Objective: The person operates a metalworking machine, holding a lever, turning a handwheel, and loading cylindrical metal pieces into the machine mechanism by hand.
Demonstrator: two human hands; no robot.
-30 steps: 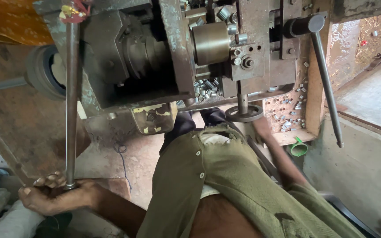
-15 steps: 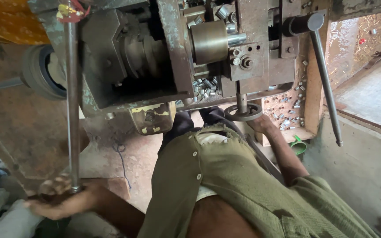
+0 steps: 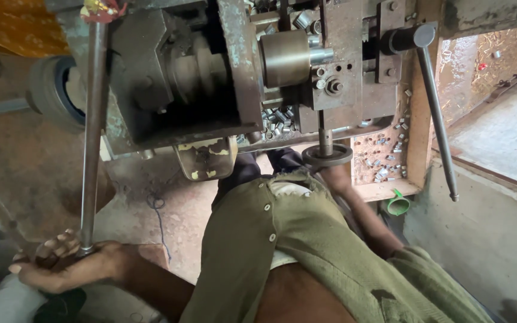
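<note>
At about eight o'clock, low in the view, the left hand is curled shut around the bottom end of a long steel lever — that rod runs nearly straight up toward eleven o'clock, beside the grimy machine body. Toward one o'clock from the olive shirt, the right hand reaches under a small round handwheel on a short vertical shaft — touching it, though I cannot tell how far its fingers close. Small metal sleeves lie heaped in the machine's tray just beside that wheel, and a second thin lever hangs at two o'clock.
</note>
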